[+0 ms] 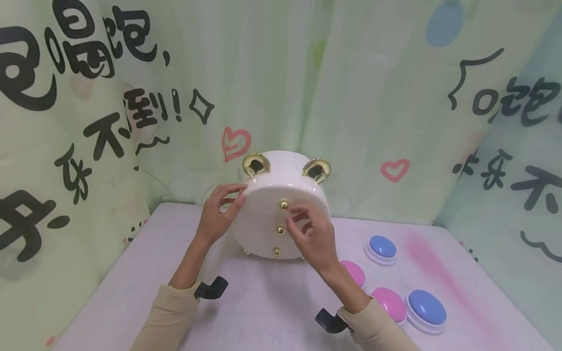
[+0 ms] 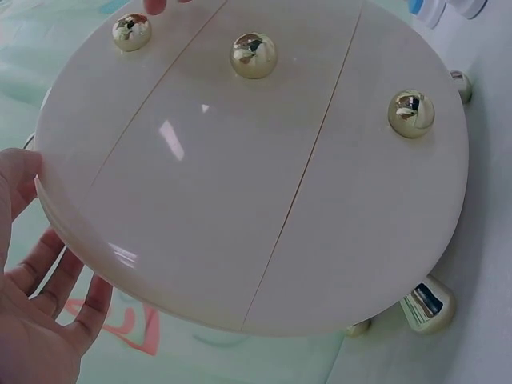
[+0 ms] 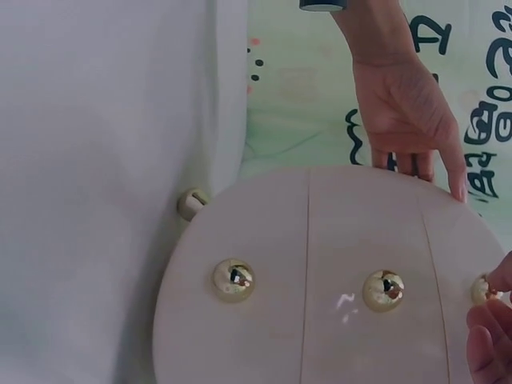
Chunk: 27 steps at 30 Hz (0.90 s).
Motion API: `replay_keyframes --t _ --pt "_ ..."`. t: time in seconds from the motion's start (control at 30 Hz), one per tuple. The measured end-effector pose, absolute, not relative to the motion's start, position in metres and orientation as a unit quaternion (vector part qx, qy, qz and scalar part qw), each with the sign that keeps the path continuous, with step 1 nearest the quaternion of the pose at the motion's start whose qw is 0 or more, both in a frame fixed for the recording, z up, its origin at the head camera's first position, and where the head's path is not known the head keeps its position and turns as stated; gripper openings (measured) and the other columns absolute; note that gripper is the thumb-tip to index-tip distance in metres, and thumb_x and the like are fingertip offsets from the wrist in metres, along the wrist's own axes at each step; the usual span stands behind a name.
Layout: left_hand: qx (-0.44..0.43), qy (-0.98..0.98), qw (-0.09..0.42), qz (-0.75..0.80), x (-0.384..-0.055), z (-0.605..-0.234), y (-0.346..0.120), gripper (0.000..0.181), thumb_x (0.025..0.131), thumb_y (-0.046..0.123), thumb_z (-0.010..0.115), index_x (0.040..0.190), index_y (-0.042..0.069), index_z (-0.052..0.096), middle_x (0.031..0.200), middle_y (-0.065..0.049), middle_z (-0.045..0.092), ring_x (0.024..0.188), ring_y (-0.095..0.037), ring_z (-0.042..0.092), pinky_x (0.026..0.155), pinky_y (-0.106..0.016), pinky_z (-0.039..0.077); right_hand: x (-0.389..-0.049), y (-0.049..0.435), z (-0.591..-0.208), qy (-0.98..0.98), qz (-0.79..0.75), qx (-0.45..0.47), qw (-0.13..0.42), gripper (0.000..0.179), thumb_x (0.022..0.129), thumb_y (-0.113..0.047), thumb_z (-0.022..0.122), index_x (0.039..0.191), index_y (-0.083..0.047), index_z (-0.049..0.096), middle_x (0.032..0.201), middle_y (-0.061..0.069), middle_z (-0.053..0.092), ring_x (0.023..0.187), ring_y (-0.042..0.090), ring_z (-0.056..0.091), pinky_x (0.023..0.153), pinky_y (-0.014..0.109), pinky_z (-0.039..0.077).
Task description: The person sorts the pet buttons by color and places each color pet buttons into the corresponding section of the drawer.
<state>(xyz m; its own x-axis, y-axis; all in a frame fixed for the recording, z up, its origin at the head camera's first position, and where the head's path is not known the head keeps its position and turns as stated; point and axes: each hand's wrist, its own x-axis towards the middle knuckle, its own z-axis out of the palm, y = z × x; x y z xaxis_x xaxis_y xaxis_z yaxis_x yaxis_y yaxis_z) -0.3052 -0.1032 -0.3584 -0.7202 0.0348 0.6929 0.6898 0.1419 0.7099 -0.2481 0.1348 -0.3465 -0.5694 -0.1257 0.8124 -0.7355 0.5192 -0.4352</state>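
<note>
left hand [image 1: 218, 213] pinches the box [image 1: 262, 218] at its edge; right hand [image 1: 315, 236], thumb and fingers parted, has the top knob [image 1: 284, 204] beside it.

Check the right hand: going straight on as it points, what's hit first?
Likely the top knob; the right hand looks very near it, though whether they already touch is unclear.
</note>
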Motion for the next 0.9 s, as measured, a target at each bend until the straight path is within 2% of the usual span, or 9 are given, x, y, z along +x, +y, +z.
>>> replay_keyframes --t 0.2,0.47,0.9 --pt "-0.257 -0.704 0.275 -0.602 -0.306 -0.359 -0.104 0.026 0.097 0.007 0.069 0.123 0.004 0.071 0.124 -0.012 0.065 0.114 -0.017 0.058 0.092 -0.021 0.052 -0.246 0.136 -0.354 -0.798 0.412 0.265 0.352 0.022 0.086 -0.002 0.079 0.104 -0.003 0.066 0.096 0.008 0.072 0.080 0.018 0.069 0.056 0.026 0.054" --pt "-0.257 -0.704 0.274 -0.603 -0.305 -0.358 -0.104 0.026 0.097 0.006 0.069 0.123 0.003 0.071 0.124 -0.013 0.066 0.116 -0.014 0.056 0.092 -0.022 0.053 -0.247 0.135 -0.365 -0.811 0.408 0.257 0.331 0.022 0.085 -0.002 0.080 0.104 -0.004 0.067 0.091 0.006 0.071 0.077 0.017 0.067 0.056 0.033 0.056" --pt "-0.258 -0.703 0.271 -0.605 -0.306 -0.358 -0.103 0.026 0.097 0.007 0.069 0.123 0.004 0.071 0.124 -0.012 0.066 0.117 -0.015 0.057 0.092 -0.021 0.053 -0.250 0.134 -0.376 -0.819 0.400 0.252 0.324 0.023 0.085 -0.003 0.080 0.104 -0.003 0.067 0.084 0.005 0.070 0.073 0.017 0.067 0.055 0.032 0.055"
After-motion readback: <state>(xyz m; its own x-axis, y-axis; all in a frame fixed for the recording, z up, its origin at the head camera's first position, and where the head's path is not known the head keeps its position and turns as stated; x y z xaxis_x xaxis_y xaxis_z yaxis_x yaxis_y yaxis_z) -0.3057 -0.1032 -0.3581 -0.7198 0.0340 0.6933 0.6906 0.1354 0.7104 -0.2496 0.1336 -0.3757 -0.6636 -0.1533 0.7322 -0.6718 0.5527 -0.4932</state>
